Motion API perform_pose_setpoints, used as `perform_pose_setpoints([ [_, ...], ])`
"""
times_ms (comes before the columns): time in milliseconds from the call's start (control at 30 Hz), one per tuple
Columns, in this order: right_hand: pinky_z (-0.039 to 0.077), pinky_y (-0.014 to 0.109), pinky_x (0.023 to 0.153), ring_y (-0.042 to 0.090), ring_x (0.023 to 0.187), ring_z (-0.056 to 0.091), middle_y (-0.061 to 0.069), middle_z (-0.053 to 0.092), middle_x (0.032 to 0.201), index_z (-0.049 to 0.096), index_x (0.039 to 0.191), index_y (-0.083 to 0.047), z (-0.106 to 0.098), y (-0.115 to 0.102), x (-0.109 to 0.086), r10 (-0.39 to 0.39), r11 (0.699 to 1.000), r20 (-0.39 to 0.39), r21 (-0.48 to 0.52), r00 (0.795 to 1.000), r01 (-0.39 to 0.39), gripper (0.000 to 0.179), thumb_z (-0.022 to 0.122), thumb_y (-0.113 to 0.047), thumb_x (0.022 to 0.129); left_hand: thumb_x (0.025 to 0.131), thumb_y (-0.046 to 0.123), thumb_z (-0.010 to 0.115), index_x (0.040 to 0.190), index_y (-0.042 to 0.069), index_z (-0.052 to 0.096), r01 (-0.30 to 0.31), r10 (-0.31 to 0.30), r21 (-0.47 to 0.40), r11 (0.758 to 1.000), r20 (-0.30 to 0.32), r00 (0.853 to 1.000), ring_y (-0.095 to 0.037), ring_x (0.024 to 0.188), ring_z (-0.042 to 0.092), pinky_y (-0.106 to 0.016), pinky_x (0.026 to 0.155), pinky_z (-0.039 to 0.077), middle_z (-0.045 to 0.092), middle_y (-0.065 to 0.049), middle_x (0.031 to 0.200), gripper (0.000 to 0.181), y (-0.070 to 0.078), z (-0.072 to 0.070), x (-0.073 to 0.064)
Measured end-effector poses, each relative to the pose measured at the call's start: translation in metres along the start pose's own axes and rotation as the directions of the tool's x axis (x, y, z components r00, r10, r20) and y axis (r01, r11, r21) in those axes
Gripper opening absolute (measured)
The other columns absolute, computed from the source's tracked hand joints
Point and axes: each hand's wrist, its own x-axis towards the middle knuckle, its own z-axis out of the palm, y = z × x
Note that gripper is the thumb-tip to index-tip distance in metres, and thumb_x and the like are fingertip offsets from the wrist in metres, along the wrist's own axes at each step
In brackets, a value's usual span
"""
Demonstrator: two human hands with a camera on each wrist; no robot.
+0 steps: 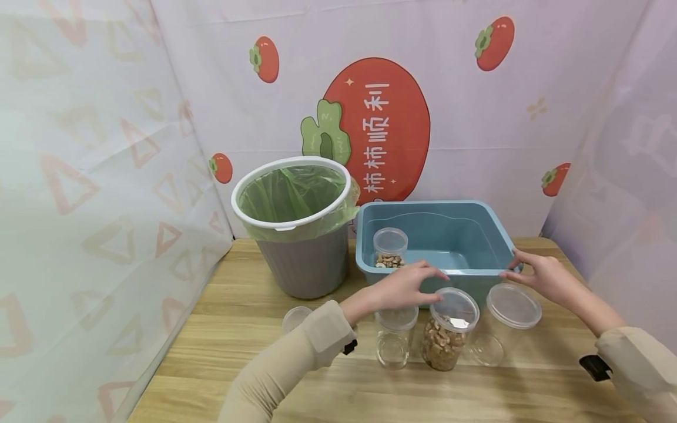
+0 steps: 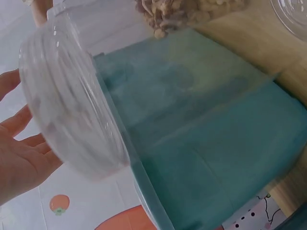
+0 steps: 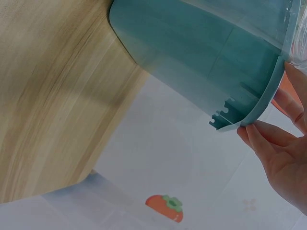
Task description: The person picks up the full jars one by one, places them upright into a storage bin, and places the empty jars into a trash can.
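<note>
My left hand (image 1: 404,286) hovers with fingers parted beside the lid of a clear jar of walnuts (image 1: 443,346). In the left wrist view, the fingers (image 2: 21,122) show behind a clear jar lid (image 2: 72,96); contact is hard to tell. My right hand (image 1: 547,279) pinches the right front rim of a blue plastic basin (image 1: 433,205). The right wrist view shows its fingertips (image 3: 254,132) on the rim corner. Inside the basin, at the left, stands a lidded jar of nuts (image 1: 390,249). Lidded clear jars without visible contents flank the walnut jar, one left (image 1: 392,343) and one right (image 1: 510,308).
A grey bin (image 1: 309,264) lined with a green bag stands left of the basin. A small clear lidded container (image 1: 296,317) sits near my left sleeve, partly hidden. Everything rests on a wooden table (image 1: 211,352), with printed cloth walls (image 1: 449,117) behind and at the sides.
</note>
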Motion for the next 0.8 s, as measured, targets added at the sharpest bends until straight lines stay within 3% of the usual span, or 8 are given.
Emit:
perform_pose_setpoints([
  [200,0.025,0.020,0.043,-0.002,0.044,0.022,0.005,0.063,0.075,0.055,0.079,-0.011,0.001,0.000,0.001,-0.015,1.000,-0.017,-0.008,1.000,0.015,0.019,0.072,-0.016,0.071,0.085,0.032,0.057,0.120,0.016,0.053,0.015,-0.016,0.031,0.999,0.030,0.999,-0.007,0.105,0.048,-0.013,0.082,0.038,0.050,-0.001,0.117,0.039,0.011,0.010,0.002],
  [467,0.028,0.020,0.044,-0.003,0.044,0.026,0.004,0.062,0.076,0.057,0.098,0.003,0.000,0.000,-0.001,-0.006,1.000,-0.009,-0.003,1.000,0.006,0.036,0.071,-0.017,0.071,0.085,0.039,0.056,0.121,0.021,0.051,0.052,-0.056,0.081,0.995,0.046,0.997,-0.006,0.108,0.045,-0.013,0.083,0.037,0.045,0.002,0.120,0.041,0.022,0.025,0.005],
  [800,0.027,0.020,0.044,-0.003,0.044,0.025,0.004,0.061,0.076,0.056,0.100,0.004,0.000,0.000,-0.001,-0.019,1.000,-0.013,-0.004,1.000,0.019,0.037,0.071,-0.016,0.071,0.083,0.045,0.056,0.125,0.026,0.047,0.096,-0.103,0.139,0.986,0.047,0.994,-0.011,0.114,0.042,-0.018,0.088,0.037,0.039,-0.003,0.130,0.047,0.030,0.037,0.007],
])
